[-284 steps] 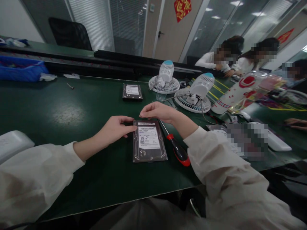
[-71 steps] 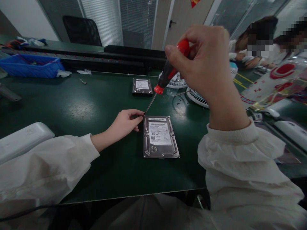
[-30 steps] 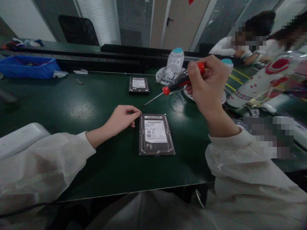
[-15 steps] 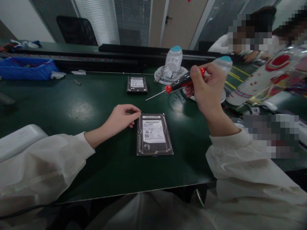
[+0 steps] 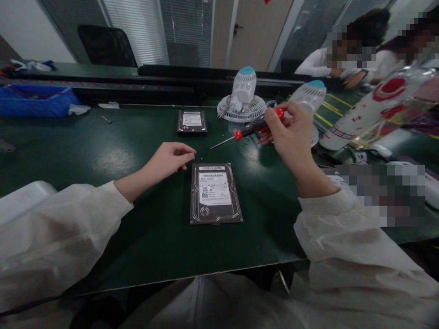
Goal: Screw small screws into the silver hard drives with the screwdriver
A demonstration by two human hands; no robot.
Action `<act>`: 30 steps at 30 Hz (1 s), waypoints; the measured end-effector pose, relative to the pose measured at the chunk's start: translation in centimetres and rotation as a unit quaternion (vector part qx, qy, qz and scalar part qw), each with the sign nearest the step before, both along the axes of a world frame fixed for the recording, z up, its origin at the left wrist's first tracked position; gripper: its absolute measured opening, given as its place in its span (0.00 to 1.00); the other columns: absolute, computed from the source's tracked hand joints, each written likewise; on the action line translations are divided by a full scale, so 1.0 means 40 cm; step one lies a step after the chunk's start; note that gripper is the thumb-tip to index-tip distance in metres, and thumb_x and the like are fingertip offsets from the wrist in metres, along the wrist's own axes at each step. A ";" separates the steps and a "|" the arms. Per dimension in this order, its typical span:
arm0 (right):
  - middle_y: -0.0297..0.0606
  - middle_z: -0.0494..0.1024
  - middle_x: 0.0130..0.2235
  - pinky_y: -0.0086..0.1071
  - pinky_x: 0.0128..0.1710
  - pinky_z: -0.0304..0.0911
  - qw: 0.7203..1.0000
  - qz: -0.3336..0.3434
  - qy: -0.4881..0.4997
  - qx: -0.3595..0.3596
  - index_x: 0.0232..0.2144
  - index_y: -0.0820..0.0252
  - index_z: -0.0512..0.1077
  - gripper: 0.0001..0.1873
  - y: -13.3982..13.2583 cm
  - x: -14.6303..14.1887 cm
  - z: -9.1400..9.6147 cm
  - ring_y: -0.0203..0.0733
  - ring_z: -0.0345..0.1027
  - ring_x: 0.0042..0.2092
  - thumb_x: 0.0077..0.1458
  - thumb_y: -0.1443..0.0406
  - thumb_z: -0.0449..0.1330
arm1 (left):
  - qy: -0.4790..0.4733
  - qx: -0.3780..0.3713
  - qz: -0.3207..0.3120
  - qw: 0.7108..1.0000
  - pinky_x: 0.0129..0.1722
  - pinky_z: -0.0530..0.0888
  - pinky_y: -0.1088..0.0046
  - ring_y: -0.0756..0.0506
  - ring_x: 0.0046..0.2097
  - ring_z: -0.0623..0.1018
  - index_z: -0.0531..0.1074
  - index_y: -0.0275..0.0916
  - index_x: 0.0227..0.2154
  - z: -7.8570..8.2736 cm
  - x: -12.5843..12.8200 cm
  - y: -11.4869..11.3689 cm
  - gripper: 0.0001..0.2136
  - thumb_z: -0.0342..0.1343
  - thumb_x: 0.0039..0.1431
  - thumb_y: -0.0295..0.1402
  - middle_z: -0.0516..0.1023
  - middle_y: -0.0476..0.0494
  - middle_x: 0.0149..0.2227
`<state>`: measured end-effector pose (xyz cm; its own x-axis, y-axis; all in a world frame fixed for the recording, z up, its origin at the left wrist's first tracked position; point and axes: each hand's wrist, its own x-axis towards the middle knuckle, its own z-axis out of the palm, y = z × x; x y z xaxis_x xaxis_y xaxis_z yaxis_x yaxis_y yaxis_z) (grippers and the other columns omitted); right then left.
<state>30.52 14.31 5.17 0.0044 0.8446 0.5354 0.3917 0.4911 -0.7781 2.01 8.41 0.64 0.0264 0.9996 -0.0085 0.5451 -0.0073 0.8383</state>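
Head view, contents of your green table, with progress noted.

Hard drive: one, lying flat and label up on the table in front of you. Its metal cover is in place.

Screwdriver: one, black and red handle, clamped in the grip of your right hand. The shaft slants down to the left; the tip is beyond the drive's far edge, apart from the drive.

Left hand: yours, at the drive's far left corner, thumb and forefinger slightly apart, nothing visible between them. Whether the lower fingers touch the casing cannot be told.

Small loose screw, as it seems: one, just past the drive's far edge, near your left fingertips.

Tiny pieces: several, near the fans, perhaps further screws; too small to be sure.

Second hard drive: farther back, label up, touched by neither hand.

White fan: beside that drive. Second white fan: partly hidden by your right hand.

Progress, by judgement: screw work looks part-way along, with at least one screw lying loose. A bright spot at the far right corner may be a seated screw; the number outstanding cannot be told.
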 end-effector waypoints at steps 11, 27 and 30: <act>0.34 0.76 0.29 0.31 0.25 0.69 0.971 0.074 -0.195 -0.120 0.43 0.57 0.66 0.13 -0.007 0.043 -0.009 0.35 0.71 0.26 0.59 0.59 0.61 | 0.213 0.016 -0.110 0.971 0.43 0.76 0.65 0.42 0.41 0.80 0.83 0.38 0.38 0.043 0.040 0.091 0.11 0.65 0.56 0.39 0.84 0.42 0.39; 0.38 0.78 0.38 0.30 0.33 0.61 0.819 0.208 -0.459 -0.275 0.41 0.60 0.72 0.20 -0.028 0.062 0.018 0.34 0.68 0.33 0.52 0.53 0.66 | 0.265 0.023 -0.096 0.959 0.31 0.73 0.71 0.43 0.32 0.78 0.81 0.43 0.27 0.035 0.018 0.111 0.06 0.66 0.50 0.39 0.82 0.44 0.29; 0.38 0.78 0.37 0.29 0.30 0.60 0.803 0.212 -0.469 -0.301 0.41 0.59 0.69 0.20 -0.033 0.062 0.021 0.33 0.68 0.31 0.54 0.53 0.65 | 0.264 0.023 -0.104 0.959 0.31 0.72 0.71 0.43 0.31 0.78 0.81 0.42 0.27 0.033 0.014 0.114 0.07 0.65 0.51 0.39 0.81 0.44 0.29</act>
